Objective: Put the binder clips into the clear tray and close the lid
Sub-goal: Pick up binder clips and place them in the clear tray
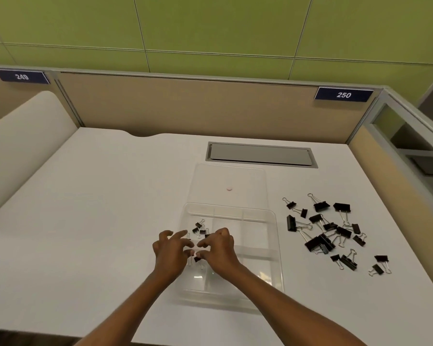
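A clear compartment tray (273, 245) sits on the white desk, and its clear lid (229, 176) lies flat just behind it. Several small black binder clips (200, 229) lie in the tray's far-left compartment. A pile of several black binder clips (325, 236), small and large, lies on the desk to the right of the tray. My left hand (170, 253) hovers over the tray's left edge with fingers spread. My right hand (220, 248) is over the left compartments with fingertips curled together beside one small clip (197, 258). Whether that clip is gripped is unclear.
A grey cable hatch (260, 154) is set in the desk behind the lid. Beige partition walls close off the back and right sides. A curved white divider (23, 146) stands on the left. The desk's front edge runs under my forearms.
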`<action>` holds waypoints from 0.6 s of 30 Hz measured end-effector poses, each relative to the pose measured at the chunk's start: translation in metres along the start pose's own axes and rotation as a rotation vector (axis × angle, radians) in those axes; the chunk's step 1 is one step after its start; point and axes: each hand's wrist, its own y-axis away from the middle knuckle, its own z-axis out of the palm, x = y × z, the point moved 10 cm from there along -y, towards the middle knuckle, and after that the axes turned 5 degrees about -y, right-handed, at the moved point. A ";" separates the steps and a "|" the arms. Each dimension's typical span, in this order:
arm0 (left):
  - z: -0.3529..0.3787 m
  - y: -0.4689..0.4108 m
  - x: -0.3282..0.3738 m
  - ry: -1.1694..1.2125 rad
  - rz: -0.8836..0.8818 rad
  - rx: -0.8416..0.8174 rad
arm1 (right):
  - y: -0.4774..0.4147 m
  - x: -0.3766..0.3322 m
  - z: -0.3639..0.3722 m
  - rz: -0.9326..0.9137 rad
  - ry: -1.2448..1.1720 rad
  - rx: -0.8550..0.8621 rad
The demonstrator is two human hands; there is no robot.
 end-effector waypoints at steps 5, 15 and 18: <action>-0.005 -0.005 0.029 0.038 0.067 0.064 | 0.004 0.015 -0.019 0.035 -0.072 0.062; 0.015 -0.024 0.139 0.063 0.265 0.074 | 0.027 0.083 -0.113 0.148 -0.122 0.342; 0.023 -0.025 0.181 0.057 0.337 0.070 | 0.043 0.116 -0.147 0.211 -0.131 0.446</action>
